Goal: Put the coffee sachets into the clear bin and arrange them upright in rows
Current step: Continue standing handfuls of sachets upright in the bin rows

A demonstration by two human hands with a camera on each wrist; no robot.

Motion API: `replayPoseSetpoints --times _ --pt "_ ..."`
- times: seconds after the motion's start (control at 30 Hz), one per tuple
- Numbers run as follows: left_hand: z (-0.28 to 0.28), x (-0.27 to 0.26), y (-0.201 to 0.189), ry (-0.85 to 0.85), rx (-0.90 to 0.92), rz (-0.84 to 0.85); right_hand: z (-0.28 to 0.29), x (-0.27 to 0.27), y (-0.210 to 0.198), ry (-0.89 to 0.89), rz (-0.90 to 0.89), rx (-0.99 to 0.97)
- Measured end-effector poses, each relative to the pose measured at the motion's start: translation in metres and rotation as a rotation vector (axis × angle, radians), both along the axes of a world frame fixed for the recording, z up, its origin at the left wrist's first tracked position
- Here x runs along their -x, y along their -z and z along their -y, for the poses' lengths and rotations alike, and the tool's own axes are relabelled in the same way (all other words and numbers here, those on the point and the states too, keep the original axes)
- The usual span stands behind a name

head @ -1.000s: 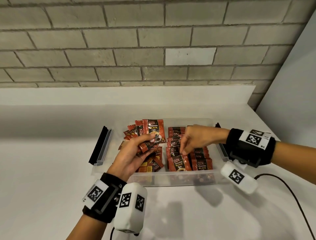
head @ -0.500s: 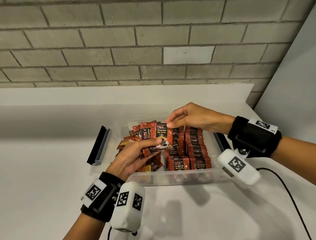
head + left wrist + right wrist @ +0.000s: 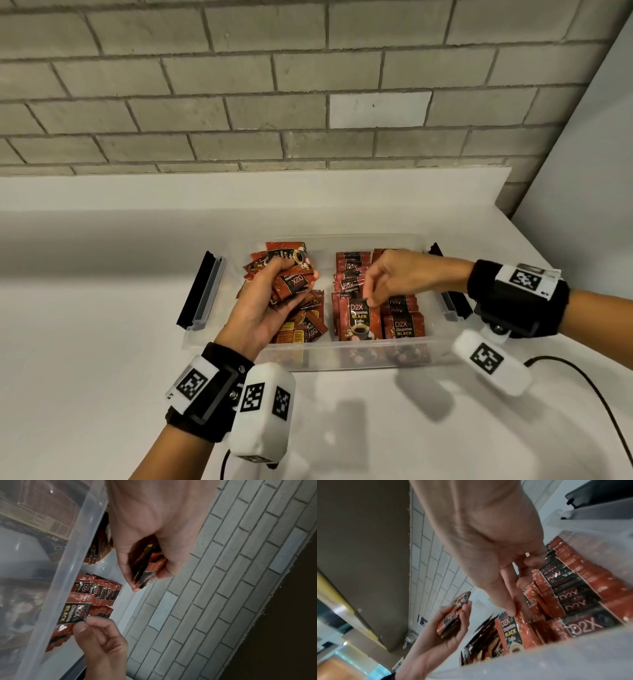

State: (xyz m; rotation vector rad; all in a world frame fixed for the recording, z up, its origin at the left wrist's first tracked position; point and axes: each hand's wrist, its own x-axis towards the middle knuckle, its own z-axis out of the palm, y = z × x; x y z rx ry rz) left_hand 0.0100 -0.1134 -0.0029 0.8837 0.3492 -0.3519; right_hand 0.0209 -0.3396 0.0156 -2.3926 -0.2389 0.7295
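While L hand [image 3: 263, 308] grips sachets [image 3: 291, 284], R hand [image 3: 394, 277] pinches front sachet [image 3: 359, 318] by bin [image 3: 342, 356] wall.

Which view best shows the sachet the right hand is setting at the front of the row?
The head view: the front sachet faces the camera upright, the right hand pinching its top edge. The left wrist view shows it sideways behind the clear bin wall; the right wrist view shows it edge-on, partly hidden.
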Motion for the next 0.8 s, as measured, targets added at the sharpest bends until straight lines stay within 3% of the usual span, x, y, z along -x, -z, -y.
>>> replayPoseSetpoints --times 0.33,0.63,0.8 --pt "-0.001 -0.007 0.011 0.064 -0.172 0.022 -0.006 0.007 0.013 -0.124 0.185 0.074" --pt "0.001 -0.005 0.009 0.073 -0.234 0.037 -0.009 0.011 0.018 -0.159 0.228 0.092" --pt "0.002 -0.002 0.007 0.070 -0.230 0.046 -0.013 0.012 0.014 -0.282 0.205 0.239"
